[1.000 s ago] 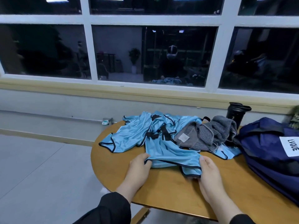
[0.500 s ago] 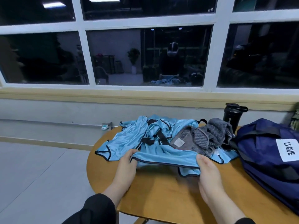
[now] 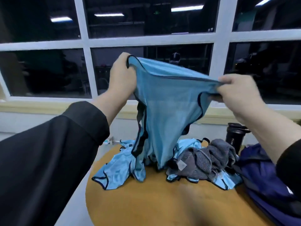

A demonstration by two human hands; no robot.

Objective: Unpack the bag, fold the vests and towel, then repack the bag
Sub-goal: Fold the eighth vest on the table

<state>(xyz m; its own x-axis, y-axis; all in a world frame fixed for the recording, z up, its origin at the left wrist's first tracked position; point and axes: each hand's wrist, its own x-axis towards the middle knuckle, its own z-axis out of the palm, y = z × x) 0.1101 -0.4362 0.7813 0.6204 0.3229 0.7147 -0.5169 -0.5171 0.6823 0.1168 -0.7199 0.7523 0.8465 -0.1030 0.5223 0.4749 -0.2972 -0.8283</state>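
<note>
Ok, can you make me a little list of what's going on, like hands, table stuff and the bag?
left hand: grips one top corner of the lifted vest
right hand: pinches the other top corner
lifted vest: held up, bottom end reaching the pile
table: more blue vests, grey towel, black cup
bag: dark blue, at the right edge
folding: not yet done

We seem to be in a gym or sports-hall lounge by night — a big white-framed window (image 3: 151,40) mirrors ceiling strip lights (image 3: 187,8) and dim equipment. On the round wooden table (image 3: 162,201) lie sports vests (image 3: 114,170), a towel (image 3: 210,160), a shaker bottle (image 3: 234,137) and a navy duffel bag (image 3: 263,180) — kit for training.
</note>
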